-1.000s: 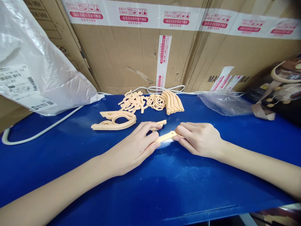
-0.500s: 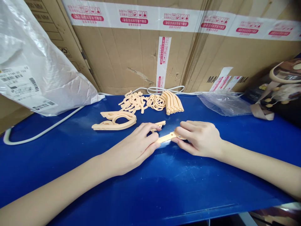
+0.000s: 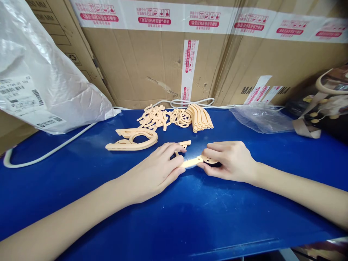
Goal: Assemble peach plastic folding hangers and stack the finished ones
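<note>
Between my two hands is a beige plastic folding hanger [image 3: 191, 162], partly covered by my fingers. My left hand [image 3: 159, 170] pinches its left arm between thumb and forefinger. My right hand [image 3: 230, 161] is closed round the other part, close to the joint with the small holes. Just beyond my left fingers lies another beige hanger piece [image 3: 186, 143], half hidden by them. Left of it, several folded beige hangers [image 3: 133, 146] lie stacked on the blue table [image 3: 174, 224].
At the back are a heap of beige hooks [image 3: 153, 116], a pile of rings [image 3: 181, 118] and a row of curved hanger arms [image 3: 201, 117]. A clear bag [image 3: 262, 119], a white parcel bag [image 3: 49, 79], a white cable [image 3: 51, 154] and cardboard boxes [image 3: 152, 69] surround them.
The hanger between my hands has turned slightly and sits a little lower, its joint hole showing more from above. Both hands keep their grip almost in place.
</note>
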`<act>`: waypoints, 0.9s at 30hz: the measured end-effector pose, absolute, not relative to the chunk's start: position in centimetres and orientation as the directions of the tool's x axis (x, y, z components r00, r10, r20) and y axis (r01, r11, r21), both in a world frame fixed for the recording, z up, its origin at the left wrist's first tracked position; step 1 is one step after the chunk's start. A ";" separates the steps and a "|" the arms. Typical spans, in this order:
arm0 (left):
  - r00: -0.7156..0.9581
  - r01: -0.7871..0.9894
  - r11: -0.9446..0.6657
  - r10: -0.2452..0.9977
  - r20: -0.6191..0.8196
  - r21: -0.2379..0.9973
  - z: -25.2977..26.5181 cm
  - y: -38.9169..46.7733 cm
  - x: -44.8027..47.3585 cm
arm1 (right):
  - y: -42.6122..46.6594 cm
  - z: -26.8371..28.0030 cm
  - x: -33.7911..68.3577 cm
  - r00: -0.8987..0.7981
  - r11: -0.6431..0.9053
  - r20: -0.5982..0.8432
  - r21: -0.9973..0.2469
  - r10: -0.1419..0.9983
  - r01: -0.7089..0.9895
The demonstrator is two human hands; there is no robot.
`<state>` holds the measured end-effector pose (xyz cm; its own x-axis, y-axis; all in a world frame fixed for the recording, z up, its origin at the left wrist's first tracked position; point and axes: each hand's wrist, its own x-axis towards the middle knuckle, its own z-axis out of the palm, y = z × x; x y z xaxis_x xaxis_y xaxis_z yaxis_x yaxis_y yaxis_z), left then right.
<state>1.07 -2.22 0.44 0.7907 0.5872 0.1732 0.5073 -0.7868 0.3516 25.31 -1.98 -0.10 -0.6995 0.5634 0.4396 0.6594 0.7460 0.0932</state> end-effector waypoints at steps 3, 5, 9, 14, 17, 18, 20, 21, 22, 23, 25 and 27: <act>0.797 0.501 -0.787 0.582 0.163 0.361 0.5 -2.2 1.0 | -2.0 -0.1 25.4 -0.711 0.755 0.457 0.119 0.535 0.645; 0.800 0.500 -0.786 0.580 0.155 0.363 0.6 -2.2 1.0 | -2.0 -0.1 25.4 -0.720 0.760 0.465 0.141 0.515 0.635; 0.798 0.500 -0.780 0.584 0.150 0.377 0.8 -2.2 1.0 | -2.1 -0.1 25.4 -0.730 0.766 0.472 0.160 0.494 0.622; 0.767 0.507 -0.747 0.619 0.171 0.430 0.7 -2.2 1.0 | -2.0 -0.2 25.4 -0.739 0.787 0.462 0.129 0.491 0.603; 0.738 0.520 -0.709 0.654 0.166 0.477 0.6 -2.2 1.0 | -2.0 -0.2 25.4 -0.800 0.852 0.447 0.141 0.400 0.505; 0.730 0.523 -0.697 0.663 0.166 0.490 0.6 -2.2 1.0 | -2.1 -0.2 25.4 -0.822 0.877 0.440 0.140 0.360 0.459; 0.707 0.530 -0.679 0.685 0.177 0.508 0.6 -2.1 1.1 | -2.2 -0.2 25.4 -0.854 0.919 0.426 0.114 0.298 0.378; 0.693 0.533 -0.671 0.695 0.189 0.515 0.5 -2.1 1.1 | -2.3 -0.1 25.4 -0.864 0.935 0.419 0.090 0.278 0.344; 0.680 0.536 -0.664 0.706 0.199 0.521 0.5 -2.0 1.1 | -2.4 -0.1 25.4 -0.871 0.946 0.413 0.064 0.266 0.319; 0.669 0.537 -0.659 0.713 0.209 0.527 0.4 -1.9 1.1 | -2.4 -0.1 25.4 -0.874 0.952 0.409 0.040 0.263 0.305; 0.663 0.530 -0.658 0.715 0.223 0.535 0.2 -1.7 1.0 | -2.5 -0.1 25.3 -0.875 0.954 0.403 0.011 0.270 0.300; 0.658 0.526 -0.655 0.718 0.228 0.542 0.0 -1.5 1.0 | -2.5 -0.2 25.3 -0.873 0.950 0.395 0.001 0.286 0.311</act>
